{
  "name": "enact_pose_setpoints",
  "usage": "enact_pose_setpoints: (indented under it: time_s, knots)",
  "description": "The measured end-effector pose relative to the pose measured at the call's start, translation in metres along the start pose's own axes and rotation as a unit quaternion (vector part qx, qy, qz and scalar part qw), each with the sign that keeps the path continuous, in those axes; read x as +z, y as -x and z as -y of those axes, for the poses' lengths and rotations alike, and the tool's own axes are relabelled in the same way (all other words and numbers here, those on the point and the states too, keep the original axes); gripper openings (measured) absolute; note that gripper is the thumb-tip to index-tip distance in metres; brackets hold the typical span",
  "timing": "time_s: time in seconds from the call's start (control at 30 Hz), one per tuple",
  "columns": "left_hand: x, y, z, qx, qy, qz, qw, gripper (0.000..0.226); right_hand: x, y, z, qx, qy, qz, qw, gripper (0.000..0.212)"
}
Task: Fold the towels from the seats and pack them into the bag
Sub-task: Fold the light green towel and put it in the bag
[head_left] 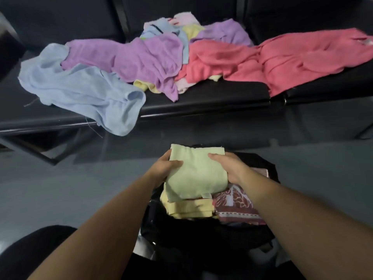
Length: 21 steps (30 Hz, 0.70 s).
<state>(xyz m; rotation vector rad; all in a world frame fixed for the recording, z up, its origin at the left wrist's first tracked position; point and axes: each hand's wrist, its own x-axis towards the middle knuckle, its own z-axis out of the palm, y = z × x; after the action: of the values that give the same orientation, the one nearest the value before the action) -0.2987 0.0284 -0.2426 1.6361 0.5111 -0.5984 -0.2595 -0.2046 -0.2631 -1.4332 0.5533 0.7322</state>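
Observation:
A folded pale green towel (196, 174) lies on top of the stack in the open black bag (201, 235) on the floor. My left hand (166, 168) grips its left edge and my right hand (230, 166) grips its right edge. Under it lie a folded yellow towel (189, 209) and a maroon patterned cloth (234, 207). On the black seats (212, 93) beyond lie unfolded towels: a light blue one (84, 89) hanging over the front edge, a purple one (141, 59), a pink-red one (272, 59), and several smaller ones behind.
Grey floor (60, 178) spreads between the bag and the seats. The metal seat frame (40, 152) reaches down at the left. My dark-clothed knee (34, 251) is at the lower left.

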Motion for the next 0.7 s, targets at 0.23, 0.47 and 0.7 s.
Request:
enact_pose_setpoints:
  time_s: [0.23, 0.47, 0.7]
  knots:
    - [-0.012, -0.007, 0.04, -0.076, -0.049, 0.01, 0.996, 0.074, 0.013, -0.016, -0.045, 0.053, 0.073, -0.009, 0.996, 0.027]
    - [-0.01, -0.023, 0.065, -0.093, -0.218, -0.054, 0.97, 0.086, 0.035, -0.024, -0.056, 0.04, 0.317, -0.087, 0.944, 0.047]
    - [-0.012, -0.015, 0.045, -0.076, -0.336, -0.108, 0.933, 0.059, 0.035, -0.012, -0.036, -0.004, 0.389, -0.121, 0.913, 0.011]
